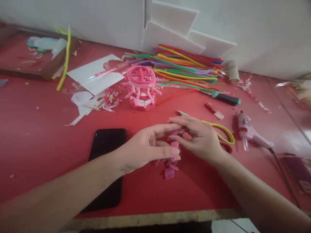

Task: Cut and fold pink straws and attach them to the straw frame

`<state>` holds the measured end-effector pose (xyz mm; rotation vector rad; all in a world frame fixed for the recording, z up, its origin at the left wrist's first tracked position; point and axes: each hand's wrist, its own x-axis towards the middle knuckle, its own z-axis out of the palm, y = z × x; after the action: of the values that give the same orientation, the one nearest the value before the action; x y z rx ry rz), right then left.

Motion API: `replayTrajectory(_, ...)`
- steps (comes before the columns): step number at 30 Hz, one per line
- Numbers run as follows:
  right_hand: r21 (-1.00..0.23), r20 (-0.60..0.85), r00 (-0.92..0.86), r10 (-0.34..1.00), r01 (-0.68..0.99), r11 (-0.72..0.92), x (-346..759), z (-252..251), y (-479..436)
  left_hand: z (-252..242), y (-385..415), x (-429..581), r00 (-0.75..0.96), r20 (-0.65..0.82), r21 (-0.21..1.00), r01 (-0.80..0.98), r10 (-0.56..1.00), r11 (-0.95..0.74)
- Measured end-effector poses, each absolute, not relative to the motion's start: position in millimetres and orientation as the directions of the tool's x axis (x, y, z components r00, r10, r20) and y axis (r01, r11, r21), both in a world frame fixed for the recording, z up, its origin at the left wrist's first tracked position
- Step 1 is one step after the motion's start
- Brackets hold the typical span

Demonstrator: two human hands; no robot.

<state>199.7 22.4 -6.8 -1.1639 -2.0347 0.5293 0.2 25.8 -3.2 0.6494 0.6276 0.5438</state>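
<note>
My left hand [155,145] pinches a small bundle of short pink pieces [174,145] between thumb and fingers. Close against it from the right, my right hand [199,136] has its thumb and fingertips drawn together around another bit of pink. More cut pink pieces [169,173] lie on the red table just below the hands. Scissors with a yellow handle [224,131] lie partly hidden under my right hand. Behind the hands stands a round pink cage-like structure [141,87] built of pink strips and small sticks.
A black phone [108,142] lies beneath my left forearm. To the right are a pink glue gun [250,129] with a cord, a lighter [214,110] and a cutter knife [227,98]. Coloured pipe cleaners [184,69] pile up at the back, before white foam boards [170,37].
</note>
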Motion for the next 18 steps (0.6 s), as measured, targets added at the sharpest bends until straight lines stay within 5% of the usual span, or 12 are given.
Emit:
replayTrajectory(12, -0.467, 0.383, -0.584, 0.716, 0.546, 0.696, 213.8, -0.3, 32.2, -2.9, 26.6, -2.7, 0.709, -0.365, 0.749, -0.162, 0.604, 0.642)
replayTrajectory(18, -0.49, 0.412, -0.551, 0.725, 0.537, 0.687, 216.0, 10.0, 31.2, -2.8, 24.4, -0.4, 0.705, -0.309, 0.79, -0.184, 0.638, 0.585)
